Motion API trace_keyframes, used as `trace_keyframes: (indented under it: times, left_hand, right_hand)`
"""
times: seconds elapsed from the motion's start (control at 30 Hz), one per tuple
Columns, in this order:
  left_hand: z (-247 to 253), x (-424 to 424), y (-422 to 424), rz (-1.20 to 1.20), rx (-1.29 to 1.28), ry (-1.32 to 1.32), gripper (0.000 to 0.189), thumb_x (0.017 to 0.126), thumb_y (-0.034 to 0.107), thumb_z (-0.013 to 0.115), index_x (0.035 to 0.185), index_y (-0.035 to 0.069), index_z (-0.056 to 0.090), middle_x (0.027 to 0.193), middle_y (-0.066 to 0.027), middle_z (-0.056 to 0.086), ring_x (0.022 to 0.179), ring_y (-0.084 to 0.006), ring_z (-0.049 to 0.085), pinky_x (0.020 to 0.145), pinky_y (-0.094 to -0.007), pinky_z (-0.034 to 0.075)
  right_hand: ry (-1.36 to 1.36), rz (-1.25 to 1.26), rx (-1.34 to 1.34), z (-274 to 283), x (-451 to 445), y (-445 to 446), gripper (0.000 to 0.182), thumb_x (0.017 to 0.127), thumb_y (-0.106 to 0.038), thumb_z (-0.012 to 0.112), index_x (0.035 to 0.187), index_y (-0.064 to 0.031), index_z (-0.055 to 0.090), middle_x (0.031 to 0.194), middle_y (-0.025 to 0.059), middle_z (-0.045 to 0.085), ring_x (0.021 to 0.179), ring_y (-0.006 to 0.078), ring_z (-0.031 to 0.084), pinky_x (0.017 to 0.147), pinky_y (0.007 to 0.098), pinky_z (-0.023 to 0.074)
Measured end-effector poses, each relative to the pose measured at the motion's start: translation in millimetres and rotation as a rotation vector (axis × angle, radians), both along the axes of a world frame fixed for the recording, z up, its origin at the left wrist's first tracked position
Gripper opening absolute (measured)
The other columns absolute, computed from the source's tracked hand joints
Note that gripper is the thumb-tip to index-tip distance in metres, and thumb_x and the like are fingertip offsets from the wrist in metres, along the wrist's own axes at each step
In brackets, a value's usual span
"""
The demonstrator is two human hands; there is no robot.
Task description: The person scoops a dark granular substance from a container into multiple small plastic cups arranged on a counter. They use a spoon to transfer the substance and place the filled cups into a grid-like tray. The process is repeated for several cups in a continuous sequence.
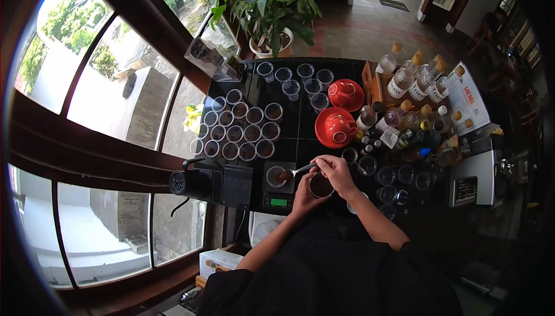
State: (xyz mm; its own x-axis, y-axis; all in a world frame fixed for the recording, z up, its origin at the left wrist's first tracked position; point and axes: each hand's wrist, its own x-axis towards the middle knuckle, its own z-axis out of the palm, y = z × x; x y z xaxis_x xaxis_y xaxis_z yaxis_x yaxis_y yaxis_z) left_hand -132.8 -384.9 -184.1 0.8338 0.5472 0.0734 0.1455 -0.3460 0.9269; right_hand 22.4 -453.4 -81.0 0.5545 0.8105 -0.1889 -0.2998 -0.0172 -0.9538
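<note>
My left hand (pixel 305 198) is wrapped around a round container of brown powder (pixel 321 186), which looks like ground coffee. In my right hand (pixel 336 173) is the handle of a metal spoon (pixel 305 168), held above that container. The spoon's tip, with brown powder at it, reaches the rim of a clear plastic cup (pixel 273 177). This cup stands on a dark digital scale (pixel 286 189) with a lit green display, just left of my hands. Some powder shows inside the cup. Its exact level cannot be made out.
Left of the scale are a black gooseneck kettle (pixel 188 183) and a dark ridged device (pixel 237 186). Several plastic cups with brown powder (pixel 234 134) stand in rows beyond. Red cups on saucers (pixel 336 128), bottles (pixel 401 84) and more clear cups (pixel 386 175) crowd the right side.
</note>
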Motion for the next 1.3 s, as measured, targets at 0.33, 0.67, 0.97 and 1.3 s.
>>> trace_keyframes:
  times: [0.33,0.67,0.97,1.3]
  left_hand:
    - [-43,-14,0,-0.050,-0.042,-0.036,0.079,0.078,0.018,0.091,0.146,-0.001,0.054,0.137,-0.0220,0.064,0.132,-0.0422,0.063,0.108,-0.0474,0.052]
    - [16,0,-5,0.074,0.029,0.025,0.089,0.071,0.026,0.101,0.143,0.004,0.053,0.134,-0.0170,0.063,0.126,-0.0355,0.066,0.105,-0.0449,0.056]
    - [-3,0,-7,0.060,0.058,0.029,0.093,0.071,0.025,0.101,0.146,0.005,0.050,0.138,-0.0166,0.058,0.130,-0.0367,0.063,0.108,-0.0451,0.055]
    - [-1,3,-7,0.064,0.049,0.041,0.096,0.069,0.027,0.102,0.146,0.005,0.049,0.140,-0.0179,0.057,0.130,-0.0371,0.062,0.109,-0.0458,0.054]
  right_hand:
    - [-0.959,0.166,0.162,-3,-33,35,0.016,0.101,-0.007,0.069,0.112,0.0009,0.077,0.097,0.0150,0.078,0.089,0.0321,0.070,0.081,0.0419,0.0577]
    - [-0.924,-0.102,-0.019,68,1,-44,0.011,0.100,-0.005,0.067,0.101,0.0017,0.075,0.084,0.0110,0.074,0.072,0.0244,0.065,0.066,0.0367,0.0512]
    - [-1.229,0.098,-0.090,3,-4,-63,0.008,0.093,-0.005,0.075,0.099,0.0001,0.077,0.086,0.0107,0.073,0.084,0.0314,0.067,0.078,0.0420,0.0567]
    - [-0.818,0.028,-0.131,-20,2,-71,0.010,0.097,-0.006,0.071,0.100,-0.0006,0.079,0.084,0.0109,0.077,0.077,0.0287,0.068,0.070,0.0393,0.0546]
